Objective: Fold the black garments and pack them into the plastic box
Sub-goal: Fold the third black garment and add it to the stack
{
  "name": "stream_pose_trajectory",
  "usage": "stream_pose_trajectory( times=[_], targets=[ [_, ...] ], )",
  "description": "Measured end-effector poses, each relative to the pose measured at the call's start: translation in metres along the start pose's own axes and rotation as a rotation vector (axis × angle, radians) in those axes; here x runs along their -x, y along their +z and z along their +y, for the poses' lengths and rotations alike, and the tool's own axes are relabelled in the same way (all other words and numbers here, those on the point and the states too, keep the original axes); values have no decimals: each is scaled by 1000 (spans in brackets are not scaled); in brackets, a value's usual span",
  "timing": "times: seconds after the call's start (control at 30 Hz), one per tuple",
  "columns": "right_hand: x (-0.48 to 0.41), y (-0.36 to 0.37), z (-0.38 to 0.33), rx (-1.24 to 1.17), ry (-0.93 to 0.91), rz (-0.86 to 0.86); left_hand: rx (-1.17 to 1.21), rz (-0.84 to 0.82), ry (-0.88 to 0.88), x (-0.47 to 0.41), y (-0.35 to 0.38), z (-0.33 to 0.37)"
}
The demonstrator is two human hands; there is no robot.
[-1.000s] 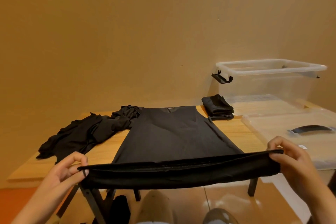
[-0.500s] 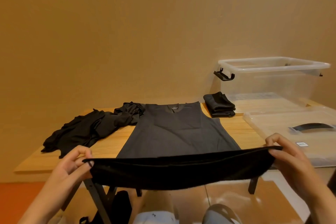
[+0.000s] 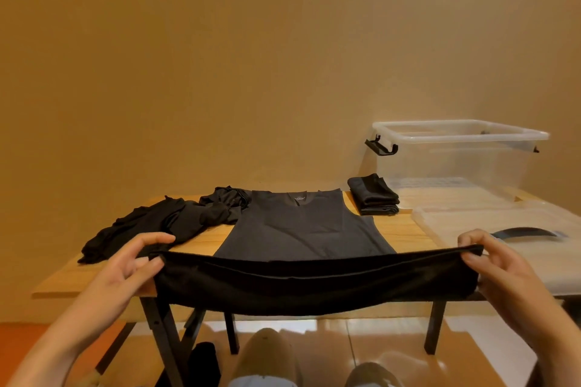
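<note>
Black garment (image 3: pixel 314 286), hem taut, left fingers (image 3: pixel 147 262) pinching one corner, right fingers (image 3: pixel 476 258) pinching other.

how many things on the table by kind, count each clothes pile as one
black vest, near edge pinched by left hand and right hand: 1
crumpled black heap, pieces cannot be told apart: 1
folded black stack: 1
clear plastic box: 1
clear lid: 1
total: 5
</note>
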State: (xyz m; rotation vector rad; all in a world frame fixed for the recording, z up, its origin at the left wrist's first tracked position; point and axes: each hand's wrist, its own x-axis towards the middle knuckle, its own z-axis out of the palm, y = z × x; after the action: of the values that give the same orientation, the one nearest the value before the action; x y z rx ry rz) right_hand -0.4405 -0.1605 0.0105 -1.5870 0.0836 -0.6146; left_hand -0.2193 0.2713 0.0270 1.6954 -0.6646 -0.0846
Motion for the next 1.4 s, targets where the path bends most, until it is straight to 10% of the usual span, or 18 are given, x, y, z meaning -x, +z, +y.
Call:
stream_pose_trajectory(
  times=[0.93,1.4],
  targets=[
    [26,-10,-32,50,-61,-34,47,-51,41,16,-15,30],
    [-104,23,-10,87,19,149,-26,56,-104,-124,-11,-12]
  ],
)
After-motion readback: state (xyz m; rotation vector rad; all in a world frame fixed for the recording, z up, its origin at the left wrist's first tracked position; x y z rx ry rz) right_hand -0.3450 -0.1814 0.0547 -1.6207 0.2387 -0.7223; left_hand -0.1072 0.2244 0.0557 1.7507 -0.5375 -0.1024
